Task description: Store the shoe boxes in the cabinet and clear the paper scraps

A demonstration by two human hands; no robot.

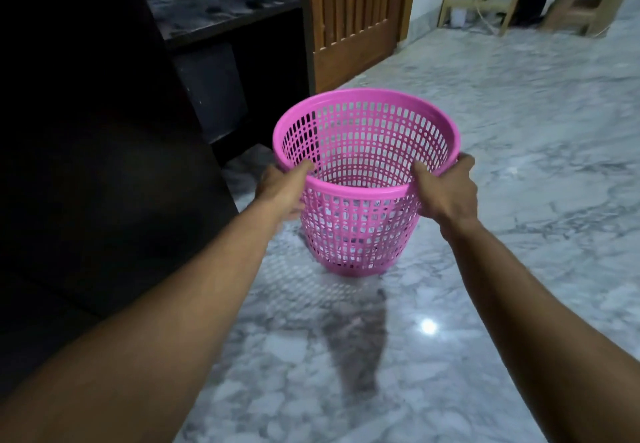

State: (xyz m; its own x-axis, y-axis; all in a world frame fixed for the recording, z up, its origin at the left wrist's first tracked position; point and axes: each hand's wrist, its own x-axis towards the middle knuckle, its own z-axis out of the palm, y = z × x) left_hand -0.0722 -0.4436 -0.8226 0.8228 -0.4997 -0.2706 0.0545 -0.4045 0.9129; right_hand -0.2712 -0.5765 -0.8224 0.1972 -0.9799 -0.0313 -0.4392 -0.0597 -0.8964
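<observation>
A pink mesh basket (349, 179) at the frame's centre is gripped at its rim by the left hand (282, 189) at 9 o'clock and the right hand (446, 188) at 3 o'clock, so scrap-clearing seems underway, while no shoe boxes are visible in the dark cabinet (221, 19) at 11 o'clock.

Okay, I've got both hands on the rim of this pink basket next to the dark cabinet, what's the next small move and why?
Probably ease it straight down and let go. Your left hand and right hand grip opposite sides of the pink basket rim, it is upright, and its base looks at or just above the marble floor. Something pale shows through the mesh, perhaps paper scraps, but that is unclear.
</observation>
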